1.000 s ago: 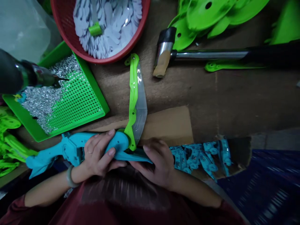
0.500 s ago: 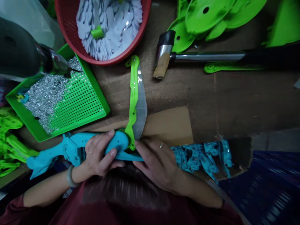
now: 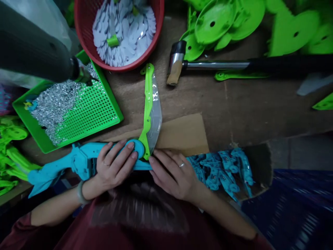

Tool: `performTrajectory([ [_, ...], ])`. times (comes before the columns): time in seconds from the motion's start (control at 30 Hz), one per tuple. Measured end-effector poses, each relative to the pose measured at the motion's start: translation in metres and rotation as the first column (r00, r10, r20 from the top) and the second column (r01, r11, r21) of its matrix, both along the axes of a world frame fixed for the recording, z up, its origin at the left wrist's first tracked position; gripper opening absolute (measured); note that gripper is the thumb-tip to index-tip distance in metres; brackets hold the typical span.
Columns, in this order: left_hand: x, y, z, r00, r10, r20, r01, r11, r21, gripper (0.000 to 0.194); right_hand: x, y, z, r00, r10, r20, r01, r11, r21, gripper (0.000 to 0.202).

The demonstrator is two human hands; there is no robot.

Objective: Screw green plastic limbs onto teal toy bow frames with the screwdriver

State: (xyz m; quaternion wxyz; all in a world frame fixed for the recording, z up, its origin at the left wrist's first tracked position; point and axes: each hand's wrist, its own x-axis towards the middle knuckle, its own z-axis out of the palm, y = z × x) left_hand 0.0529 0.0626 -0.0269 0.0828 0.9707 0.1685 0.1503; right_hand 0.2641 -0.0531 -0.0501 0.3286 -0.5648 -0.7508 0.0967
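A long blue plastic toy piece (image 3: 83, 160), shaped like a toy gun, lies level along the table's near edge. My left hand (image 3: 116, 163) is wrapped over its round end, fingers pressing on the disc; the thumb is hidden. From that disc a green toy arm (image 3: 148, 104) with a clear plastic blade (image 3: 156, 114) points away from me. My right hand (image 3: 175, 175) grips the blue piece's right end beside the foot of the green arm, fingertips touching there. What lies under its palm is hidden.
A power screwdriver (image 3: 39, 48) hangs over a green tray (image 3: 114, 118) of small screws. Behind are a red basket (image 3: 158, 31) of white pieces, a hammer (image 3: 215, 65) and green discs (image 3: 215, 21). A box of blue parts (image 3: 223, 170) stands at right, near cardboard (image 3: 184, 133).
My left fingers have moved from holding the disc's edge to lying flat over it, pressing. My right hand stays at the joint. The view has shifted slightly.
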Motion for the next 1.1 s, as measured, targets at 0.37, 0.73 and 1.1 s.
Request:
performTrajectory([
  [0.37, -0.002, -0.024, 0.032, 0.941, 0.336, -0.032, -0.332, 0.94, 0.081, 0.077, 0.008, 0.018, 0.024, 0.974, 0.066, 0.218, -0.078, 0.996, 0.045, 0.027],
  [0.73, -0.126, -0.01, 0.009, 0.958, 0.287, 0.018, -0.288, 0.955, 0.07, 0.06, 0.013, 0.101, 0.064, 0.944, -0.126, -0.306, 0.211, 0.941, 0.264, 0.046],
  [1.1, -0.103, -0.025, -0.021, 0.916, 0.341, 0.212, -0.37, 0.922, 0.113, 0.037, -0.039, 0.224, 0.083, 0.801, 0.28, -0.529, -0.33, 0.944, 0.0, 0.053],
])
